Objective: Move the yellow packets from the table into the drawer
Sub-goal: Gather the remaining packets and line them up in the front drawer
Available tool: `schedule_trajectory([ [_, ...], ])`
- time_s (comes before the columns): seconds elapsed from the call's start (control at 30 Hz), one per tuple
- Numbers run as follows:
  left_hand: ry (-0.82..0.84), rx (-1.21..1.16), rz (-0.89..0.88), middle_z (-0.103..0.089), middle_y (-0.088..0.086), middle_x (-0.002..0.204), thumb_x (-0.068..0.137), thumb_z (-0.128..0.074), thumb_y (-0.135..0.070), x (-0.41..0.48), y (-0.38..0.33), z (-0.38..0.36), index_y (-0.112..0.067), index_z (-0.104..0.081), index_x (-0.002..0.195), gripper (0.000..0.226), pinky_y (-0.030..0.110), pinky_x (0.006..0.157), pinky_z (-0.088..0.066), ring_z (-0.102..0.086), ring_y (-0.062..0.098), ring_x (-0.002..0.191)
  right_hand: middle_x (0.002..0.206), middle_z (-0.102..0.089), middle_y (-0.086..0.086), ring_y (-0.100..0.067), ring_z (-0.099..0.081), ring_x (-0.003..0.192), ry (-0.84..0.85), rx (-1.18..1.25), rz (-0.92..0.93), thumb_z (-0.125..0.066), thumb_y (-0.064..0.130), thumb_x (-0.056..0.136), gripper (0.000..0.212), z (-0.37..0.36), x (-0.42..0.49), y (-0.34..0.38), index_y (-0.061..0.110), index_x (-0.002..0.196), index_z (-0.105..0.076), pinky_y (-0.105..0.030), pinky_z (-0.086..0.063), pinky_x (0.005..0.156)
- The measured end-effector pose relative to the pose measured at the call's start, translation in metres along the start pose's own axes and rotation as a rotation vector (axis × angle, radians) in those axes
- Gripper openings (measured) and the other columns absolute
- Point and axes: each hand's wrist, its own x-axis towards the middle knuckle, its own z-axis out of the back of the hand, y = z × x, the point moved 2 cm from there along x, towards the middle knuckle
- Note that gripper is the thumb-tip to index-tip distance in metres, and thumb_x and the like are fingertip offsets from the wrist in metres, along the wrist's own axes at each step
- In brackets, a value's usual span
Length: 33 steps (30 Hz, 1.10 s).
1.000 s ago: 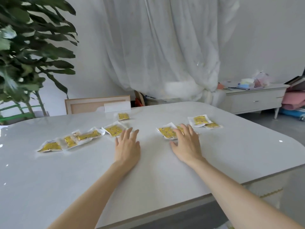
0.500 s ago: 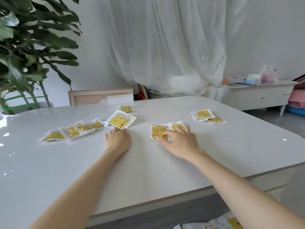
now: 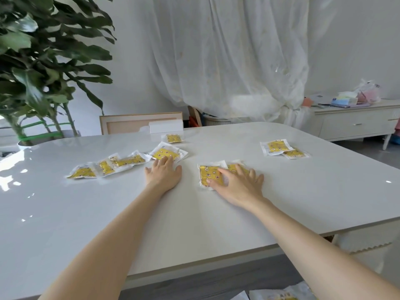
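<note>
Head view: right grip (image 3: 240, 182), spread flat, had slid a packet (image 3: 211, 175) nearer across the counter (image 3: 194, 217); left grip (image 3: 164, 174), uncurled, touched another packet (image 3: 165, 153). Drawer transfer looked imminent.

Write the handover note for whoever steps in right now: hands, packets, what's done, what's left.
Left hand: open, fingertips on the near edge of a yellow packet.
Right hand: open, flat across two packets.
More lie on the table: a row at left, one far packet, a pair at right.
Done: a few packets show below the table's near edge, probably in the drawer.
Left: everything on the table.
</note>
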Motion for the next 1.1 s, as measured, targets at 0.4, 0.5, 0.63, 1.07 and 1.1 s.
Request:
schedule_trajectory([
  [0.4,-0.135,-0.088,-0.021,-0.044,0.003,0.137,0.094,-0.04,-0.031,-0.003,0.002,0.003,-0.019,-0.054,0.128,0.04,0.039,0.108,-0.028,-0.035,0.025,0.13,0.145,-0.037,0.009,-0.02,-0.023,0.138,-0.119,0.147,0.045,-0.046,0.073,0.08,0.039,0.0,0.001,0.0,0.04,0.096,-0.06,-0.06,-0.008,0.11],
  [0.5,-0.154,-0.134,-0.021,-0.048,0.003,0.132,0.092,-0.042,-0.024,-0.005,0.003,0.005,-0.018,-0.059,0.118,0.032,0.037,0.105,-0.031,-0.037,0.025,0.128,0.145,-0.037,0.008,-0.018,-0.02,0.139,-0.131,0.145,0.085,-0.049,0.068,0.083,0.036,0.001,-0.003,0.002,0.037,0.097,-0.06,-0.061,-0.003,0.112],
  [0.63,-0.186,-0.183,-0.084,-0.056,0.001,0.12,0.092,-0.039,-0.016,-0.013,0.003,0.01,-0.016,-0.063,0.105,0.028,0.035,0.096,-0.039,-0.043,0.024,0.119,0.146,-0.036,0.008,-0.02,-0.02,0.14,-0.12,0.152,0.08,-0.048,0.068,0.083,0.036,0.001,-0.003,0.002,0.038,0.099,-0.06,-0.061,-0.003,0.113],
  [1.07,-0.276,-0.351,-0.131,-0.056,-0.003,0.129,0.085,-0.056,-0.043,-0.07,0.012,0.033,-0.033,-0.056,0.122,0.038,0.032,0.102,-0.027,-0.039,0.021,0.125,0.12,-0.057,0.01,-0.017,-0.032,0.131,-0.107,0.063,0.219,-0.047,0.077,0.075,0.056,0.0,-0.013,0.014,0.029,0.104,-0.05,-0.057,-0.003,0.113],
  [1.1,-0.104,-0.351,-0.103,-0.048,-0.003,0.138,0.081,-0.057,-0.054,-0.069,0.013,0.029,-0.036,-0.047,0.132,0.054,0.034,0.107,-0.024,-0.029,0.021,0.134,0.123,-0.057,0.011,-0.017,-0.033,0.131,-0.075,0.066,0.223,-0.047,0.08,0.073,0.062,0.0,-0.014,0.015,0.031,0.111,-0.05,-0.055,-0.006,0.114],
])
